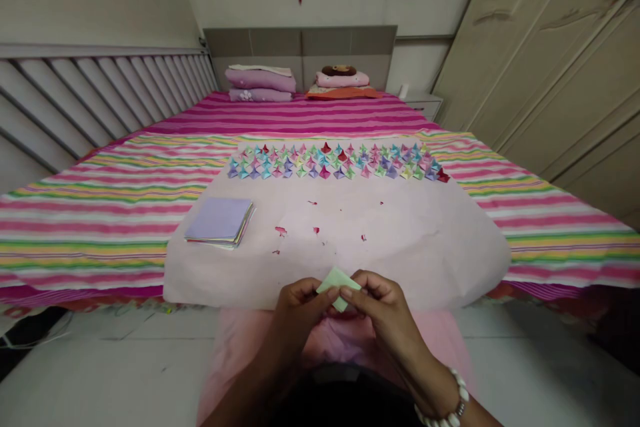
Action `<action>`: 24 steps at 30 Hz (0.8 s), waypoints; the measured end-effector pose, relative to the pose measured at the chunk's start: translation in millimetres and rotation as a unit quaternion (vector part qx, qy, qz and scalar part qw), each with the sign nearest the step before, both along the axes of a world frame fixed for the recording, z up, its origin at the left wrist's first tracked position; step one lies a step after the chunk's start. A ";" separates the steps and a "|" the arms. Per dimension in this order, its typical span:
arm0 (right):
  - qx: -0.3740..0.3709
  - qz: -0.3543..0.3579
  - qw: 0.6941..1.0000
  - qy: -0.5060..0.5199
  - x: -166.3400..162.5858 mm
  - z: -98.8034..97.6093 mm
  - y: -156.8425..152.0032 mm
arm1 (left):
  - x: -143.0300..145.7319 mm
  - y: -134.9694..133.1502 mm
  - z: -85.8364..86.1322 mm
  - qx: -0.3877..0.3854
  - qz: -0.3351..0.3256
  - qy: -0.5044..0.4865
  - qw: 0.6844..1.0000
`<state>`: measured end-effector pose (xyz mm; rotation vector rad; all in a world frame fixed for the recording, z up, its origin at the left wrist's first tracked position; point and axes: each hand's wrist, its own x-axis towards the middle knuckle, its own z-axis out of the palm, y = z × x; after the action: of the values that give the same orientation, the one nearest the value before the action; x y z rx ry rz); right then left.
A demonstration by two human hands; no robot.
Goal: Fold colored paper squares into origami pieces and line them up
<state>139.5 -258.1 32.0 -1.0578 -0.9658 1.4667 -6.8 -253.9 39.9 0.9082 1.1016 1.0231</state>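
Observation:
A small pale green folded origami paper [338, 277], diamond-shaped, is held between my two hands just over the near edge of the pale sheet [400, 253]. My left hand [303, 303] pinches its left side, thumb on top. On the right side, my right hand [383, 300] pinches it the same way, the two thumbs almost meeting at the middle. The fingers beneath the paper are partly hidden. Further off on the sheet stand rows of small folded paper pieces [325, 172] in many colours. To the left lies a stack of square paper [219, 219], lavender on top.
The sheet lies on a bed with a striped cover [565, 220]. Several red scraps or holes [281, 231] dot its middle. Folded bedding [261, 82] and a pillow pile [343, 81] sit by the headboard [350, 47]. A slatted rail [115, 90] is left, a wardrobe [565, 60] right.

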 end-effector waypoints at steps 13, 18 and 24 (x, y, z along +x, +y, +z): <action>0.016 -0.029 0.998 -0.050 -1.1 -4.7 5.3 | -0.5 6.2 -13.3 0.028 -0.003 0.031 0.999; 0.027 -0.062 0.997 -0.040 -3.0 -7.3 7.2 | 0.1 9.9 -18.0 0.039 0.042 0.061 0.997; -0.004 -0.088 0.996 0.026 -4.8 -8.4 12.2 | -1.0 11.2 -10.2 0.067 0.058 0.092 0.992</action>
<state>134.7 -245.8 23.6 -1.0777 -0.8084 1.3478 -7.8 -242.7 29.7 1.0727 1.2629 1.1361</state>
